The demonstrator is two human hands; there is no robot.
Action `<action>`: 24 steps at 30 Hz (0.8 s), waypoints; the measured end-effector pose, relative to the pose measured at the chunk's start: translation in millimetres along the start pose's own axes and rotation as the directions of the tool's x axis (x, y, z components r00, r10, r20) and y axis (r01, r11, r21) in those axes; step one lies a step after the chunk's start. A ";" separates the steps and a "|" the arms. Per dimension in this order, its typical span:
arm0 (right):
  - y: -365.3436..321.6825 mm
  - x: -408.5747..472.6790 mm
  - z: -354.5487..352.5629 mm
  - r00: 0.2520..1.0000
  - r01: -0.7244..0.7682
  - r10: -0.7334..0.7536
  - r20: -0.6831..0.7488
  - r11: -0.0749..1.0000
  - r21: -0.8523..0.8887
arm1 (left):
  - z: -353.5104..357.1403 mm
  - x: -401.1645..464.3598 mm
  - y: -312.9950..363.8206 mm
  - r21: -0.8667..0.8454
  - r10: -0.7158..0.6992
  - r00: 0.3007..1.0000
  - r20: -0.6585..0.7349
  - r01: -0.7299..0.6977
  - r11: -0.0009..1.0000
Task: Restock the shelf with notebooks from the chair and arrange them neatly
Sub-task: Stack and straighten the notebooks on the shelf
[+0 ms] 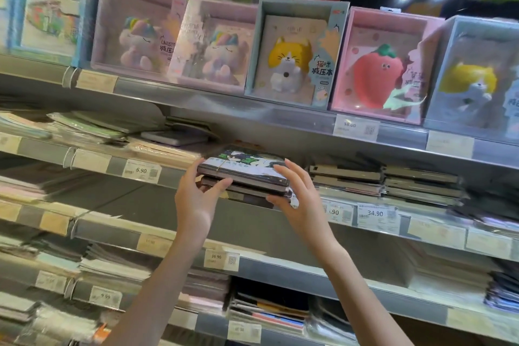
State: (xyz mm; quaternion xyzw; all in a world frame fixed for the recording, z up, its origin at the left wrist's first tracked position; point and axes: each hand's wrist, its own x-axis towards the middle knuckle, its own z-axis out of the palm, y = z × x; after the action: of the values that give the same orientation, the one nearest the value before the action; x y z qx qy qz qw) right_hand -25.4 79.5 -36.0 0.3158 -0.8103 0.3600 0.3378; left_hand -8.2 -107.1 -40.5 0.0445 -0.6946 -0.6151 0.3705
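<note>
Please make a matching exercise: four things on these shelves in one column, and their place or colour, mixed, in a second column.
1. strawberry box
2. cat box
3. stack of notebooks
4. 6.90 price tag

A. between both hands
B. grey-blue, left of the strawberry box
C. pink
D. shelf edge, left of the left hand

Pairs: 1-C, 2-B, 3-A, 4-D. The right hand touches the stack's right end.

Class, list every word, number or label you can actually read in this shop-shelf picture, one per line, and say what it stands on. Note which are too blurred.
"6.90": price tag on the left shelf rail.
"58.00": price tag under the strawberry box.
"34.90": price tag right of the hands.
"36.90": price tag on the lower rail.
"9.99": price tag at lower left.
"猫咪减压本": cat box.
Other tags, box print and notebook covers: too blurred.
</note>
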 end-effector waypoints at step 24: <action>39.0 55.2 21.5 0.985 -0.104 0.153 0.076 0.892 -0.440 | 47.4 66.3 -18.8 0.622 0.323 0.907 0.272 -0.422 0.659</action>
State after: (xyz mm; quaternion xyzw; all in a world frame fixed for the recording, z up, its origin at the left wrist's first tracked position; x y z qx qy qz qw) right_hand -93.3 68.7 -18.7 0.1976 -0.9063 0.1744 0.3304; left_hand -90.3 -107.0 -25.2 -0.0116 -0.8859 -0.2371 0.3986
